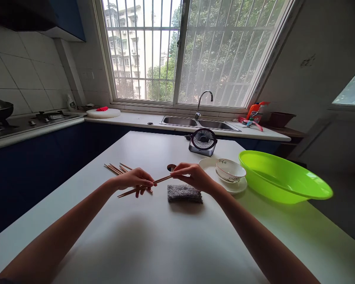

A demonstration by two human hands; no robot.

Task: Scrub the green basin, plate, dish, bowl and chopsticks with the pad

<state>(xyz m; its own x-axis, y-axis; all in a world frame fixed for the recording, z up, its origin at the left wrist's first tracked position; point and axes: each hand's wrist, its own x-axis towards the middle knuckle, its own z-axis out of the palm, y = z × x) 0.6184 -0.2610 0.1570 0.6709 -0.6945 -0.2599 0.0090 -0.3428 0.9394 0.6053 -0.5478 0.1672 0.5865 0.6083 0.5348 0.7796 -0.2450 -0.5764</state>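
Note:
A pair of wooden chopsticks (163,179) spans the gap between my two hands above the white table. My left hand (135,180) closes round their left part, and their tips stick out past it to the lower left. At the other end, the fingertips of my right hand (192,176) pinch the chopsticks. More loose chopsticks (114,169) lie in a pile on the table, partly hidden behind my left hand. Just below my right hand rests a folded grey cloth (184,193). A round hole (171,167) in the tabletop shows beside my right fingers.
On the right stand stacked bowls (230,170) on a white plate (239,187), beside a large green basin (286,177). A small black fan (203,141) stands at the table's far side. Beyond it, a counter holds a double sink (180,121) under the window.

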